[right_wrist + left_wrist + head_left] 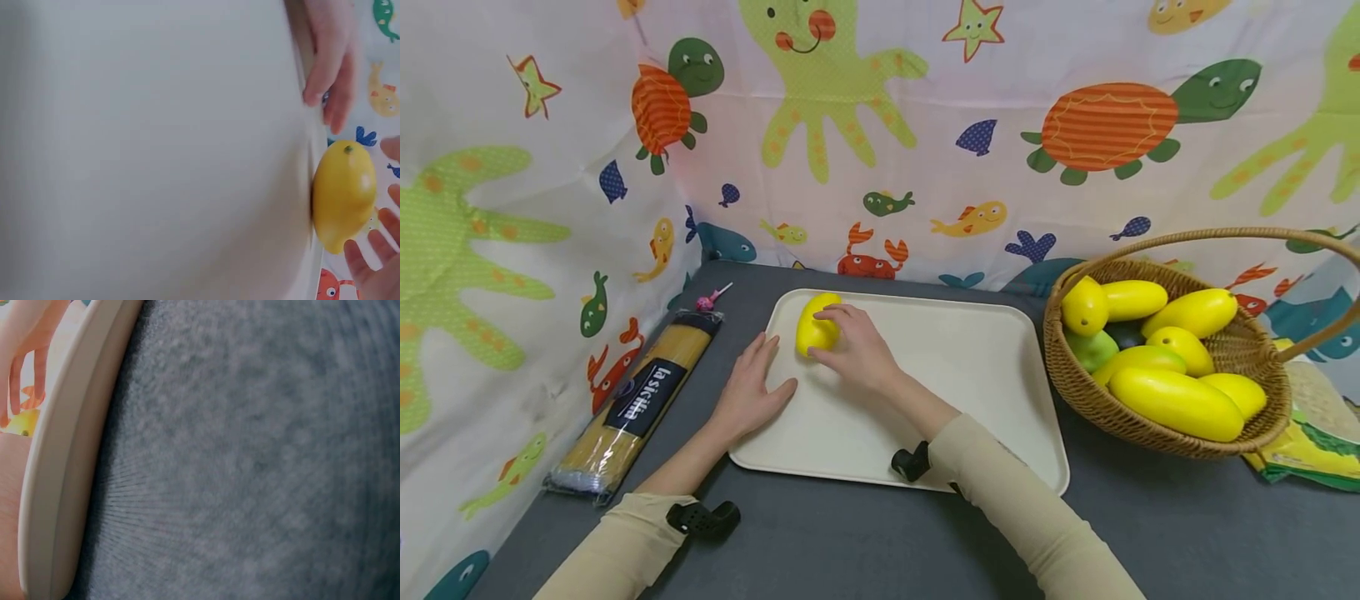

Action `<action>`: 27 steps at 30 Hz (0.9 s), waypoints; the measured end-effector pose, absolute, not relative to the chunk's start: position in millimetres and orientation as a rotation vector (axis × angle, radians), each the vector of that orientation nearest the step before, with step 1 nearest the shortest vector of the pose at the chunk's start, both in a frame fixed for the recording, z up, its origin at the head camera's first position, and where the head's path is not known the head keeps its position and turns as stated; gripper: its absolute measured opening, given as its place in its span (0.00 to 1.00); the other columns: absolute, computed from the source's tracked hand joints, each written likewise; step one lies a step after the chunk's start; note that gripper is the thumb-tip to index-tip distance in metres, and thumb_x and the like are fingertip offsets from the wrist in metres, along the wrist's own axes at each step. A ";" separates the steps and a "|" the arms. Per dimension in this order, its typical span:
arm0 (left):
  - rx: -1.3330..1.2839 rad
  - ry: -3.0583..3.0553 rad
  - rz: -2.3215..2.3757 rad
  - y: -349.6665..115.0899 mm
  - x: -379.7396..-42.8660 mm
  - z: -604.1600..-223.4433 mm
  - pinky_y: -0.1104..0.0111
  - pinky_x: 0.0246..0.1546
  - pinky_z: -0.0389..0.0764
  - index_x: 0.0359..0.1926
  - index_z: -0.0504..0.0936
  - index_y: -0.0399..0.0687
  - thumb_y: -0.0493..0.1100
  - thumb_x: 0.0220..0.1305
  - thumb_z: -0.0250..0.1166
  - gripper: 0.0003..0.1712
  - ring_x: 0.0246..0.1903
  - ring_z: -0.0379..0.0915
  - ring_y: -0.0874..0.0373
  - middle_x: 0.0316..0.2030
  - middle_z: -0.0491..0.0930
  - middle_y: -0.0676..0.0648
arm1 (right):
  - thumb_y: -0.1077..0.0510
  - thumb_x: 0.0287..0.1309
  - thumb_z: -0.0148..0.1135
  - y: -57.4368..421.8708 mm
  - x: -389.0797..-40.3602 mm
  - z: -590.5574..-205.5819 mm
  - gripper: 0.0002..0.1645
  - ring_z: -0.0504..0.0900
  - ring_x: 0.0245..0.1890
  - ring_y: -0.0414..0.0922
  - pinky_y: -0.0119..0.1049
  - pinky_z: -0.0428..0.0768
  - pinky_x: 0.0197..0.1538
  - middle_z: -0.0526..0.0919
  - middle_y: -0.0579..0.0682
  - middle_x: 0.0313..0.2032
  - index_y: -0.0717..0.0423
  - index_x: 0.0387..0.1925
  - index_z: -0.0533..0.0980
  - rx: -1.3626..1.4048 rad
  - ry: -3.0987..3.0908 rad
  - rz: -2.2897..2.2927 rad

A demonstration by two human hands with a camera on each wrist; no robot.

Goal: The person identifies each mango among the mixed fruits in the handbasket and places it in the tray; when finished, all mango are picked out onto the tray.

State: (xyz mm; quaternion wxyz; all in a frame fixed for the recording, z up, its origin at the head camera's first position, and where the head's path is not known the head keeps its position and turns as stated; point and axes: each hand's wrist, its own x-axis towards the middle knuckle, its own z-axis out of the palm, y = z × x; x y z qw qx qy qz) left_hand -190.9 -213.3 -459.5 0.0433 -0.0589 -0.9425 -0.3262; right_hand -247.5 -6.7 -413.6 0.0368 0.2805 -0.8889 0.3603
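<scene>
A yellow lemon-shaped fruit [812, 332] lies at the back left of a cream tray [955, 375]. My right hand [861, 354] is at its right side, thumb and fingers spread around that side. In the right wrist view gaps show between most of the fingers and the fruit [344, 194], with one fingertip [354, 251] close to its lower end. My left hand [751, 387] rests at the tray's left edge, fingers extended and thumb over the tray surface. In the left wrist view the tray's rim [69, 450] fills the left side.
A wicker basket [1097, 408] with several yellow fruits and a green one stands right of the tray. Behind it lies a yellow-green packet [1311, 442]. Left of the tray are a spaghetti pack [643, 400] and a pink lollipop [705, 303]. A printed curtain [880, 125] hangs behind.
</scene>
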 end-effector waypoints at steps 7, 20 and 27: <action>-0.174 -2.883 -1.006 -212.8 -190.2 -458.9 0.36 0.62 0.56 0.74 0.56 0.41 0.51 0.62 0.63 0.44 0.70 0.46 0.33 0.74 0.45 0.35 | 0.55 0.59 0.68 7.9 -235.3 -404.9 0.19 0.76 0.54 0.49 0.41 0.77 0.54 0.79 0.49 0.52 0.53 0.52 0.80 0.622 -2.637 1.593; -0.210 -2.871 -1.006 -211.9 -189.9 -462.4 0.37 0.64 0.53 0.74 0.57 0.39 0.49 0.63 0.63 0.44 0.70 0.44 0.31 0.74 0.45 0.34 | 0.55 0.64 0.62 88.6 -199.4 -359.7 0.15 0.78 0.50 0.45 0.42 0.77 0.53 0.83 0.51 0.49 0.55 0.50 0.80 0.524 -2.681 1.913; -0.209 -2.877 -1.006 -211.8 -190.4 -461.9 0.38 0.65 0.49 0.73 0.57 0.38 0.49 0.63 0.64 0.43 0.70 0.42 0.31 0.74 0.45 0.34 | 0.52 0.65 0.62 155.4 -180.8 -329.3 0.16 0.77 0.51 0.46 0.43 0.77 0.52 0.82 0.48 0.50 0.53 0.51 0.79 0.536 -2.772 1.748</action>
